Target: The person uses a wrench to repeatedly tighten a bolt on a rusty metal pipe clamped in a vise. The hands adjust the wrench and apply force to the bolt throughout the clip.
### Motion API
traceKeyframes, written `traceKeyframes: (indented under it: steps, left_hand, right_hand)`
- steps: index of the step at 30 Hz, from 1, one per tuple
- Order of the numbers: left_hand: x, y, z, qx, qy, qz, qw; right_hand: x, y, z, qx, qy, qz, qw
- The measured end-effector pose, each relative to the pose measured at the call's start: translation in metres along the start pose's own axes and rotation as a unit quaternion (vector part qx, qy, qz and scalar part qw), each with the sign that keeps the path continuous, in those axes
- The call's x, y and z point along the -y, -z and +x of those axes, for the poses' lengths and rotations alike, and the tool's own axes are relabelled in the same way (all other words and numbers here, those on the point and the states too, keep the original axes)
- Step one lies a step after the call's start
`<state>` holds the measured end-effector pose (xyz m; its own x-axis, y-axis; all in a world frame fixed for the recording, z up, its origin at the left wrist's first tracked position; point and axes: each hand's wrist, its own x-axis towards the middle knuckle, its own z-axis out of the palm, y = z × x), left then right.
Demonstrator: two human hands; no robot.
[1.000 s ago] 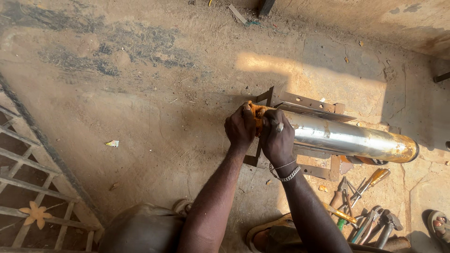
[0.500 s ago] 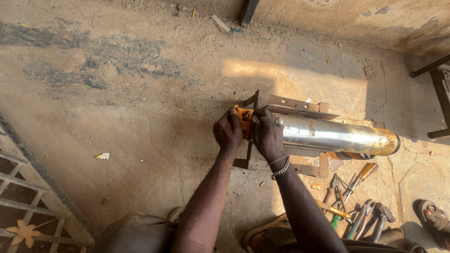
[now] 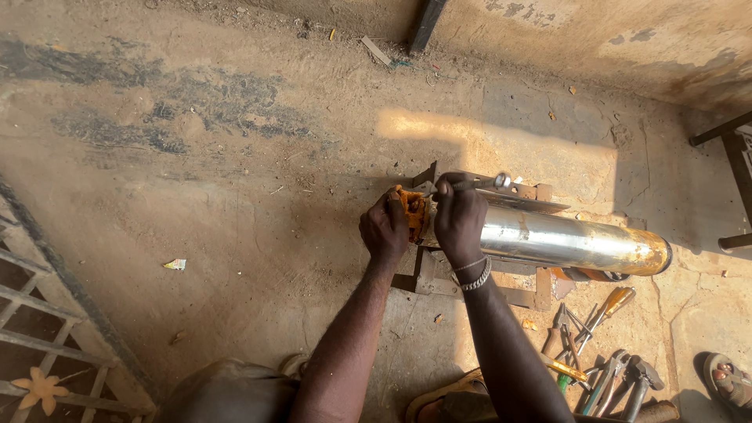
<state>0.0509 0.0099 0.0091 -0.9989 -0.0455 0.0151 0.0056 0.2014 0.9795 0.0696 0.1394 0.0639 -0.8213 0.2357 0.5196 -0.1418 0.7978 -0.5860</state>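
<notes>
Item one: steel cylinder, largest piece, lay on a metal frame on the concrete floor, long axis running three to nine o'clock. Item two: its orange end piece sat at the nine o'clock end. My left hand cupped that end, closed on it. My right hand, nearer the barrel, gripped a thin metal tool tight. Item three: loose hand tools lay at five o'clock.

Glossy, smooth metal on the long cylinder, dulling to yellowed tarnish at its right end. Rusty, matt steel on the frame beneath. Rough, dusty concrete floor all round. Worn metal tools near right.
</notes>
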Motion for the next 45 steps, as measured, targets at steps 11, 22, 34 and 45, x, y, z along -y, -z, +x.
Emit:
traceKeyframes:
  steps: [11,22,34,45]
  left_hand:
    - [-0.002,-0.002,0.003,0.018,0.061,0.043,0.997]
    - [-0.006,0.004,0.0,-0.008,-0.035,0.012,0.999]
    - [-0.022,-0.002,0.033,0.101,0.226,0.09,0.965]
    - [-0.023,-0.009,0.025,0.004,0.181,0.097,0.979]
  right_hand:
    - [-0.011,-0.018,0.028,0.217,-0.075,-0.183,0.956]
    - [0.023,0.011,-0.024,0.043,0.029,-0.068,0.996]
    - [0.062,0.019,-0.014,0.105,0.035,-0.09,0.99]
    - [0.065,0.063,-0.015,0.168,0.014,0.022,0.985]
